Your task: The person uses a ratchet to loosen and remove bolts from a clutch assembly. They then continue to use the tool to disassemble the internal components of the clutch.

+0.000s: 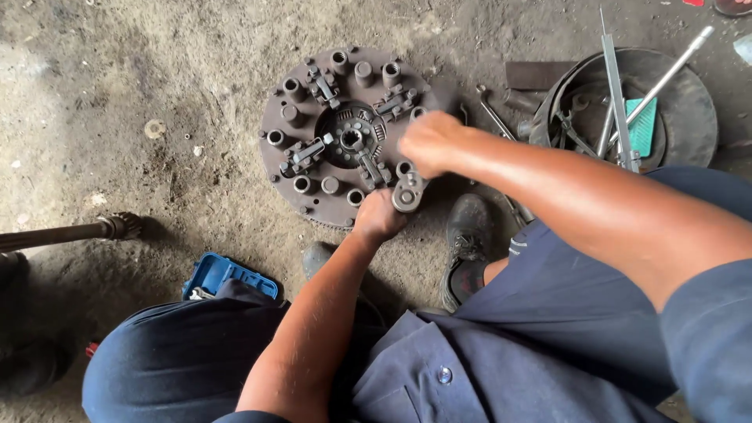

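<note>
The person wears a dark navy work shirt [509, 352] of plain woven cloth, with short sleeves that leave both forearms bare. A small round grey button [444, 375] sits on the shirt front beside a stitched seam. The trousers [180, 360] are the same dark navy. On the feet are worn black leather shoes [468, 235], scuffed and dusty grey at the toes.

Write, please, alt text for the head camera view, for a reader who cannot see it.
A person squatting on a dirt floor works with both hands at the near edge of a round metal clutch plate; the left hand and the right hand meet around a small grey metal lever piece. Long tools lie in a dark round pan to the right.
</note>
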